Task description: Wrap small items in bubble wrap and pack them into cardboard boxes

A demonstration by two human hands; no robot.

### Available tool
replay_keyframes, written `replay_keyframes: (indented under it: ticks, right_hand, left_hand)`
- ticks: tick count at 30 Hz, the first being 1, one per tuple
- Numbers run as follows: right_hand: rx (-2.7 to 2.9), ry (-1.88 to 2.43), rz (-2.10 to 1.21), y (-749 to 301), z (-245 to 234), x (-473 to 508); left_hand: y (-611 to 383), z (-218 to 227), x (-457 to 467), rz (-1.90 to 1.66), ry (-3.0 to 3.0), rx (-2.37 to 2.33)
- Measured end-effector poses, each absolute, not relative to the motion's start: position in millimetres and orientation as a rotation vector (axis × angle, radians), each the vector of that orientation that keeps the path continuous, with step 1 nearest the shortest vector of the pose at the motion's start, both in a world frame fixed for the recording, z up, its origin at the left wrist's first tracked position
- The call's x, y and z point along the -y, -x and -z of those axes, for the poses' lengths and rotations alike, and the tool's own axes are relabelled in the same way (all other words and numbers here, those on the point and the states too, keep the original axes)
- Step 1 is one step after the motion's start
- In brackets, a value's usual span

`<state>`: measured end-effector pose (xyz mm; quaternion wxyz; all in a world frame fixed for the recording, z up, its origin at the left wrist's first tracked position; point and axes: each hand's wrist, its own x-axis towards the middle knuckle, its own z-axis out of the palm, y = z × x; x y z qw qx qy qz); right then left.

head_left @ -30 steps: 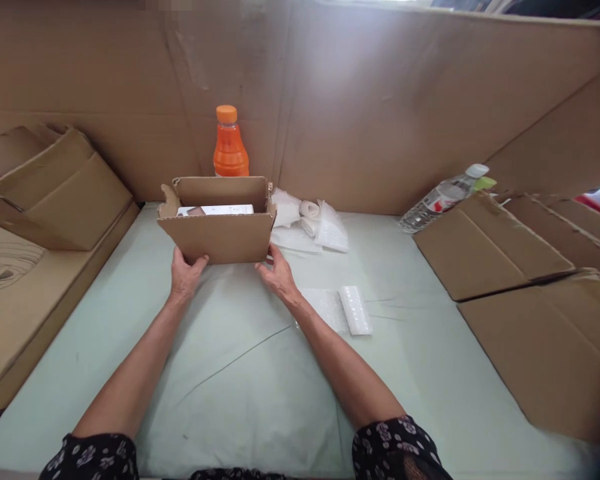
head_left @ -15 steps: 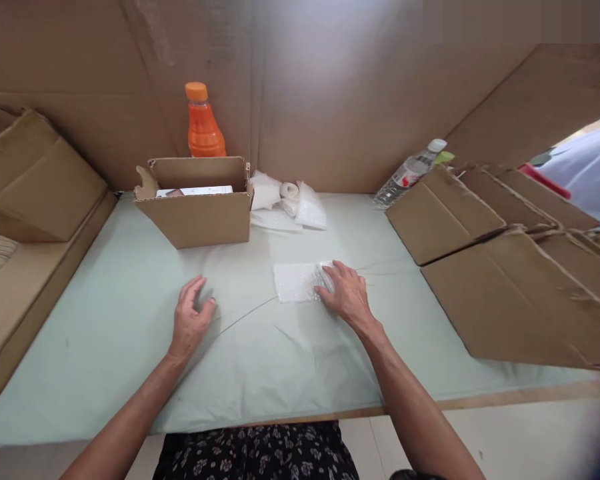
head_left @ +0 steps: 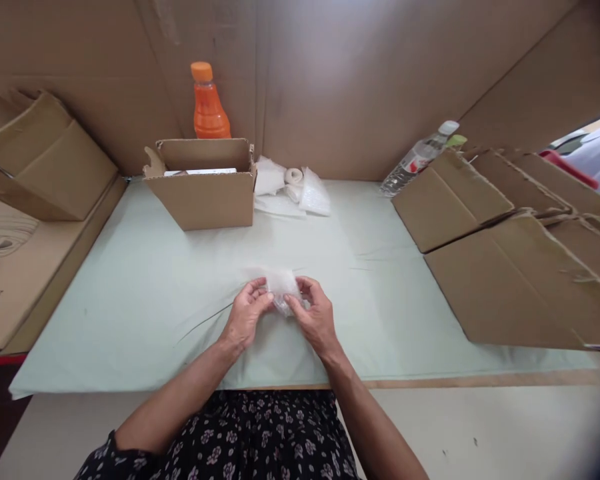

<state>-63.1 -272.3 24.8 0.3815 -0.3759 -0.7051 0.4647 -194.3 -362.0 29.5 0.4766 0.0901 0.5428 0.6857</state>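
Both of my hands meet near the front middle of the table over a small piece of bubble wrap. My left hand pinches its left side with curled fingers. My right hand pinches its right side in the same way. The wrap is lifted slightly off the pale green sheet. Farther back stands a small open cardboard box with a white flat item inside it; neither hand touches it.
An orange bottle stands behind the box. More bubble wrap pieces and a tape roll lie beside it. A clear water bottle lies at the back right. Flat cardboard sheets fill the right; folded cartons sit left. Cardboard walls enclose the table.
Both hands left the cardboard box and came toward me. My right hand dragged the bubble wrap over, and now both hands pinch it near the table's front.
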Motion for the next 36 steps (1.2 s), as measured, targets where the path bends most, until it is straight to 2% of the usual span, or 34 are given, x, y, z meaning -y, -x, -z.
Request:
replay_keyframes:
  ticks: [5, 8, 12, 19, 24, 27, 36]
  right_hand:
    - [1.460, 1.047, -1.397, 44.3, -17.4, 274.5]
    - [1.596, 1.235, -1.402, 14.2, -15.6, 272.4]
    - [1.905, 1.308, -1.150, -9.8, -23.6, 278.9]
    - [2.622, 0.624, -0.610, 57.9, -45.7, 275.1]
    - [3.025, 0.537, -0.277, 86.4, -39.7, 265.5]
    - [3.026, 0.593, -0.212, 65.7, -35.9, 266.1]
    - [2.871, 0.822, -0.291, 9.4, -32.6, 275.3]
  left_hand:
    - [229.3, -27.0, 364.3, -1.795, -0.175, -1.497]
    - [256.0, -22.5, 371.5, -1.855, -0.201, -1.617]
    - [278.2, -15.9, 381.9, -1.828, -0.285, -1.744]
    - [279.4, -17.8, 388.5, -1.738, -0.493, -1.893]
    - [279.1, -21.5, 386.1, -1.646, -0.667, -1.989]
    - [279.3, -25.7, 372.9, -1.592, -0.790, -2.037]
    - [272.0, -35.6, 275.4, -1.404, -1.206, -2.047]
